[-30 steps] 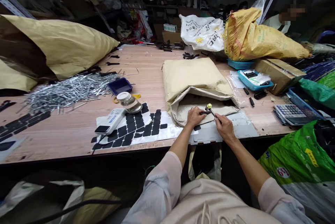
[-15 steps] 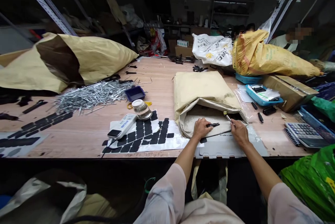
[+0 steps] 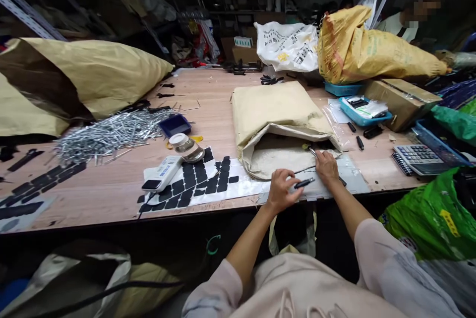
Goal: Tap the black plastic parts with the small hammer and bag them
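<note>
My left hand (image 3: pixel 280 191) is closed on a slim black pen-like piece (image 3: pixel 305 183), held just in front of the paper sack's mouth. My right hand (image 3: pixel 327 168) rests at the right side of that mouth, its fingers round a thin metal tool (image 3: pixel 312 150) with a small brass-coloured end pointing into the opening. The tan paper sack (image 3: pixel 271 104) lies flat on the table, its open end facing me. Beneath my hands is a greyish sheet (image 3: pixel 355 179). A dark piece shows partly beside my right wrist.
Left are a heap of metal rods (image 3: pixel 111 134), a blue tray (image 3: pixel 175 125), a lidded glass jar (image 3: pixel 188 148), a white box-shaped device (image 3: pixel 162 174) and black adhesive pads (image 3: pixel 219 179). Right are a blue basket (image 3: pixel 366 118), a calculator (image 3: pixel 420 159) and a green bag (image 3: pixel 420 214). Another person sits behind.
My left hand has drawn back from the sack's mouth toward me with the black piece. My right hand stays near the opening with the tool. The camera view has shifted.
</note>
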### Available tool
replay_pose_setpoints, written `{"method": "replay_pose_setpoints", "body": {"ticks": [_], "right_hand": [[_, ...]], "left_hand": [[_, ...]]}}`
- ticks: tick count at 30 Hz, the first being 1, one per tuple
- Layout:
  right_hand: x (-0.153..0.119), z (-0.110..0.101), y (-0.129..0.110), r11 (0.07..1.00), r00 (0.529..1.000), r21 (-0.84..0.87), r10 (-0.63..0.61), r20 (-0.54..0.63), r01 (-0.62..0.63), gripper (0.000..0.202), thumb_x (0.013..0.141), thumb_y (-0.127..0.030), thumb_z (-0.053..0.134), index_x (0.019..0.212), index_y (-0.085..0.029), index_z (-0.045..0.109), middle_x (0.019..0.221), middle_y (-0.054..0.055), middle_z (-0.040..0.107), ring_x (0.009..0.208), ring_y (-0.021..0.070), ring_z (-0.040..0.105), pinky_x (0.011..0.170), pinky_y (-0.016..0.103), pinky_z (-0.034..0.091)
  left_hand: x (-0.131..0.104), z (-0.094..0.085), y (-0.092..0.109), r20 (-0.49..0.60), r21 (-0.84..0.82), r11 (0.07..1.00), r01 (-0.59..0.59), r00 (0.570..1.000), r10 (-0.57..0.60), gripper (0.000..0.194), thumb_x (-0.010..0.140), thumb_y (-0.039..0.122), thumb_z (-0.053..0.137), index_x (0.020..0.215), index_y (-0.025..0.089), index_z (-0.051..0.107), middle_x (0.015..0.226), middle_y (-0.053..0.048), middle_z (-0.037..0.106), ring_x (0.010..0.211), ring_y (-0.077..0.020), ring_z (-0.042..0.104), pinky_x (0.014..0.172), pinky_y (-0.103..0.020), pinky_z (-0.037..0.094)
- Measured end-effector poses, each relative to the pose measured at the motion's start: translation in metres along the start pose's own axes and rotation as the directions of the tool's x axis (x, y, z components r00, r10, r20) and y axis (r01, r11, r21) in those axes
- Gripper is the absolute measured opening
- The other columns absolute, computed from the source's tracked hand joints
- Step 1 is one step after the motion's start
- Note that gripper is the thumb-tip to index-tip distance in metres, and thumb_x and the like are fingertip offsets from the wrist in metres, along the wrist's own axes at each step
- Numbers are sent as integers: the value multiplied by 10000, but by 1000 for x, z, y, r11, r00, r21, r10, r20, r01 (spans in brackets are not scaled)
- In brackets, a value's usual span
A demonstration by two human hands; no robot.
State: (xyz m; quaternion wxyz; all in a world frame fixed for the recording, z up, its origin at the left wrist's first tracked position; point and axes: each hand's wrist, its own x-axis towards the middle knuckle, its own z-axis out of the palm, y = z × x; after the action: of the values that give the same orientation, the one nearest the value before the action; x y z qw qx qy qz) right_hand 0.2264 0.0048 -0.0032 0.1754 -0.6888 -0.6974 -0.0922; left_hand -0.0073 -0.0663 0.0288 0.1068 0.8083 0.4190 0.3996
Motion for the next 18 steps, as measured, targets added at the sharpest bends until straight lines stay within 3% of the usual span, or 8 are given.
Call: {"method": "replay_pose_setpoints", "body": {"ticks": [5,8,11,13,15,18], "right_hand": [[-1,1,-4,999,1000,-41,12,-6,-12,334,987,-191,439,1239,-160,656,1011,123,611,937,260,453,790,343,335],[-2,1,-7,998,1000,-58,15,-13,-16,342,993,-193,430,1249,-159,654,1005,124,609,936,262,451,773,341,332],[-3,1,-8,998,1000,-62,21,-20,-23,339,988,-196,442,1257,-163,647,993,126,601,926,264,448,746,343,325],[-4,1,-9,998,999,-59,24,-27,-25,335,986,-192,445,1252,-163,647,987,128,596,915,263,447,734,346,319],[-4,1,-10,998,999,-57,22,-37,-24,330,986,-183,440,1235,-161,655,976,128,597,905,262,449,727,350,316],[-5,1,-12,998,999,-64,11,-53,-15,316,980,-170,441,1203,-161,665,957,128,599,899,263,449,722,354,320]], "left_hand": [[-69,3,29,95,64,994,-83,993,77,188,784,318,768,960,254,750,1066,-68,655,1047,-253,557,925,-422,427],[-73,9,30,77,66,995,-73,995,68,255,780,348,772,1020,268,745,1089,-70,658,1056,-259,567,937,-434,429],[-37,11,12,35,36,999,20,999,-21,200,856,344,681,1022,249,738,985,-66,669,976,-231,590,918,-403,459],[2,11,-13,-7,37,978,207,978,-206,211,902,305,600,1049,221,726,948,-76,667,953,-225,600,891,-374,482],[42,11,-44,-63,49,893,448,894,-444,277,897,277,569,1125,193,702,1015,-107,672,1020,-251,612,915,-380,491],[88,10,-87,-175,82,693,716,695,-697,419,859,278,580,1247,128,632,1237,-212,630,1219,-359,559,1013,-486,450]]}}
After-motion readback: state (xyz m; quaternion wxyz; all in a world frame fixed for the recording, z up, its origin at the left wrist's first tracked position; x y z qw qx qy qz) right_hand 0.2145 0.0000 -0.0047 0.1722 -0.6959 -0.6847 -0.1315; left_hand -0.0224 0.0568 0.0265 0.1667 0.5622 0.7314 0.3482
